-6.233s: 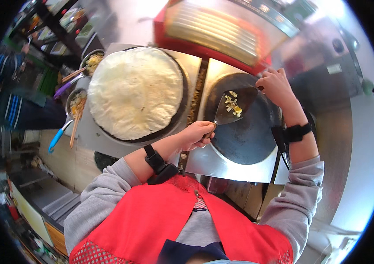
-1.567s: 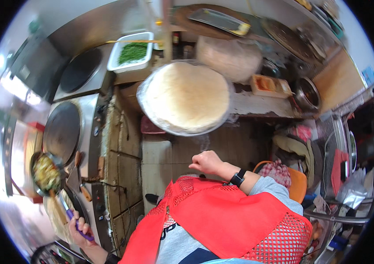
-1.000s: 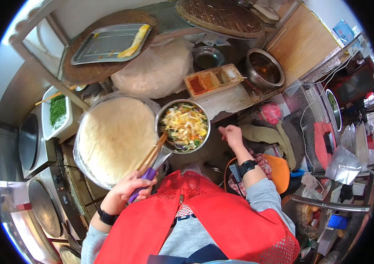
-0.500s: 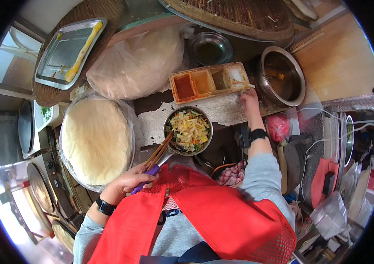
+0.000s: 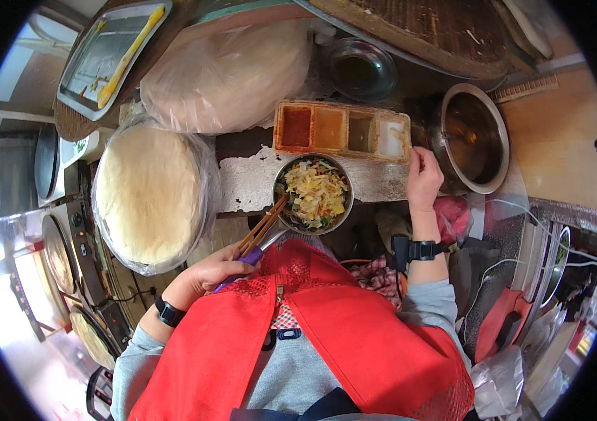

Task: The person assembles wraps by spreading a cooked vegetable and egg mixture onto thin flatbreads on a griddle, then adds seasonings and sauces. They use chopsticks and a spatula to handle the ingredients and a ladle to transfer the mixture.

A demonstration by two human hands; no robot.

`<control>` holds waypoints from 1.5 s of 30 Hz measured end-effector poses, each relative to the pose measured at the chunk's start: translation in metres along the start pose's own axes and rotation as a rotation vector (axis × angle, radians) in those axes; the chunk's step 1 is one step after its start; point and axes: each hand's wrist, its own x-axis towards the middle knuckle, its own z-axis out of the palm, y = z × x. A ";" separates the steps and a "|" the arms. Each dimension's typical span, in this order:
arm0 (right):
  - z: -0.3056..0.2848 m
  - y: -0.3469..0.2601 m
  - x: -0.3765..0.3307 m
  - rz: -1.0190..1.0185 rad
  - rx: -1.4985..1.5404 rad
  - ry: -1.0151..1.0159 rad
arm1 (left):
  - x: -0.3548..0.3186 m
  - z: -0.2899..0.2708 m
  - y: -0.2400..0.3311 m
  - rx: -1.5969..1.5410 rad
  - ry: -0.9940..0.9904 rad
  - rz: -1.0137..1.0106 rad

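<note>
Your left hand is closing around a purple handle, and that grip is carrying both the small metal pan and a pair of wooden chopsticks pinched alongside the handle. The pan is hanging over the near edge of the worn white counter strip, just in front of the four-well condiment tray, and it is holding a mound of stir-fried vegetables, pale shreds with bits of green and orange.

Your right hand is resting curled at the right end of the condiment tray, beside the steel pot. Whether its fingers are pinching anything cannot be told from here.

Handling judgement: the pan itself is likely light and rigid, but the load is sitting far out from your grip, so it is probably pulling nose-down. You are holding it at the right place, the handle, and sliding closer to the bowl should steady it. The filling is loose and probably oily; a tilt could spill it. The chopsticks are looking thin and apt to slip under the same fingers.

To the left, a wrapped stack of flatbreads is sitting under clear film, with a bagged mound behind it.
</note>
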 end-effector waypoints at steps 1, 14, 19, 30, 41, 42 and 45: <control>0.001 -0.009 0.005 -0.070 0.087 0.020 | 0.001 0.001 -0.001 0.001 0.004 0.008; 0.076 -0.052 0.023 -0.055 0.191 -0.692 | -0.002 0.010 -0.004 -0.112 0.064 -0.032; 0.078 -0.037 0.024 0.194 0.300 -0.585 | -0.002 0.008 -0.003 -0.091 0.045 -0.038; 0.051 -0.011 0.011 0.464 0.577 -0.442 | 0.000 0.003 -0.007 -0.074 0.037 -0.011; 0.041 -0.023 0.001 0.550 0.620 -0.399 | 0.000 -0.002 -0.012 -0.053 0.014 -0.014; 0.039 -0.027 0.000 0.540 0.665 -0.407 | 0.000 -0.003 -0.013 -0.066 0.007 -0.012; 0.026 -0.041 -0.004 0.544 0.765 -0.455 | 0.001 -0.005 -0.015 -0.097 0.002 -0.006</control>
